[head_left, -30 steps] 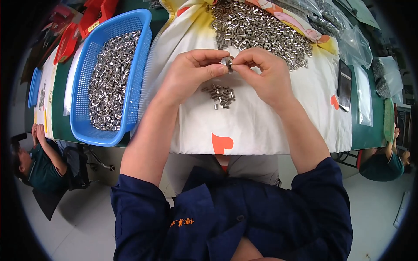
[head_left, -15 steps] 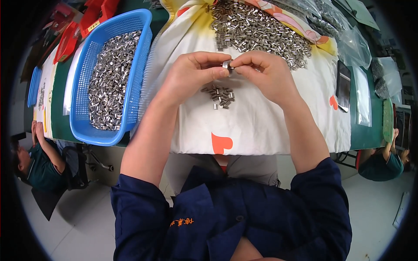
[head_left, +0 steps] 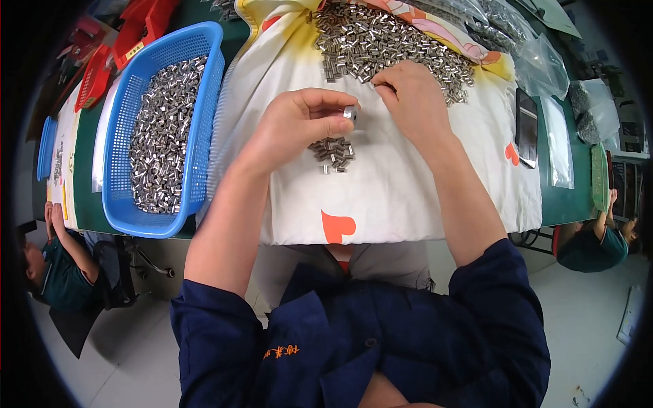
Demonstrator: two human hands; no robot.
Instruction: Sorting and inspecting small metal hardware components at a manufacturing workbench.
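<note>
My left hand (head_left: pixel 294 124) pinches a short, round metal piece with a dark hole in its face (head_left: pixel 351 114) between thumb and fingertips, above the white cloth (head_left: pixel 401 197). Below it lies a small heap of shiny metal cylinders (head_left: pixel 333 155). My right hand (head_left: pixel 416 102) is at the near edge of a large spread of similar cylinders (head_left: pixel 391 37). Its thumb and forefinger are closed together; what they hold, if anything, is too small to make out.
A blue plastic basket (head_left: pixel 215 88) full of metal cylinders stands at the left, with red bins (head_left: pixel 95 78) behind. To the right lie a phone (head_left: pixel 526 129), a clear bag (head_left: pixel 558 146) and filled bags (head_left: pixel 595 109). Co-workers sit at both sides (head_left: pixel 64 265) (head_left: pixel 595 246).
My right hand has left the round metal piece and moved up and right to the large spread of cylinders. My left hand keeps the piece, now slightly lower. The whole view has shifted a little.
</note>
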